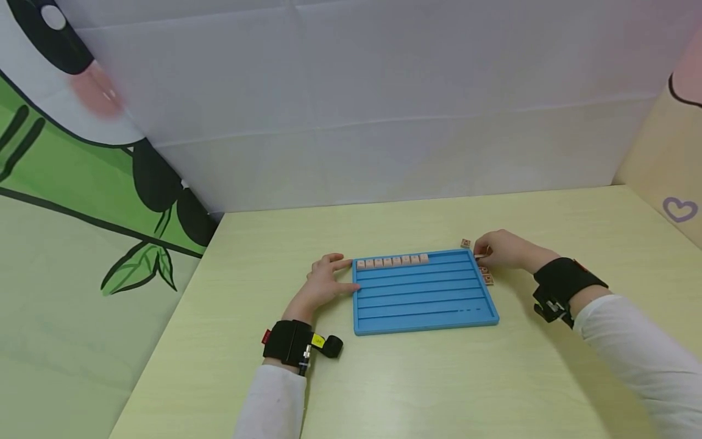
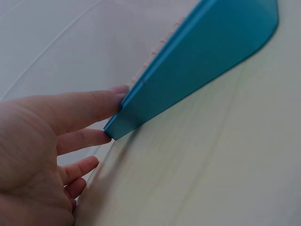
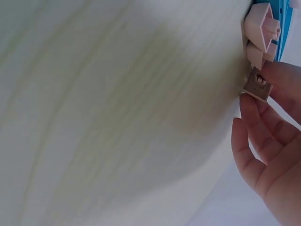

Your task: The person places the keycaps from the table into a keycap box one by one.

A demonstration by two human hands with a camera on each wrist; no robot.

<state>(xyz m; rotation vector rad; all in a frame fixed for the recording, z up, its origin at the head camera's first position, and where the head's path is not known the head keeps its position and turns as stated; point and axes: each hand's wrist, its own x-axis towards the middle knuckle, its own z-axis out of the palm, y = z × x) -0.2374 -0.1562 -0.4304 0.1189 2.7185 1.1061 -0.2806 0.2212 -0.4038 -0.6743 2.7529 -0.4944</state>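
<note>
A blue ridged tray (image 1: 422, 297) lies on the table, with several pale pink keycaps (image 1: 392, 261) lined up in its far row from the left end. My left hand (image 1: 323, 281) touches the tray's left edge with straight thumb and index finger near the far corner, the other fingers spread. Beyond the tray's right edge, my right hand (image 1: 506, 249) pinches a keycap (image 3: 257, 84) between thumb and fingertips, its hollow underside with the stem showing in the right wrist view. Loose keycaps (image 3: 261, 28) lie right beside it along the tray's edge.
Another loose keycap (image 1: 465, 242) lies past the tray's far right corner. The pale wood-grain table (image 1: 417, 384) stretches around the tray. Behind it hangs a white cloth (image 1: 384, 164), with a patterned green panel (image 1: 99, 201) at left and a cream one (image 1: 666, 158) at right.
</note>
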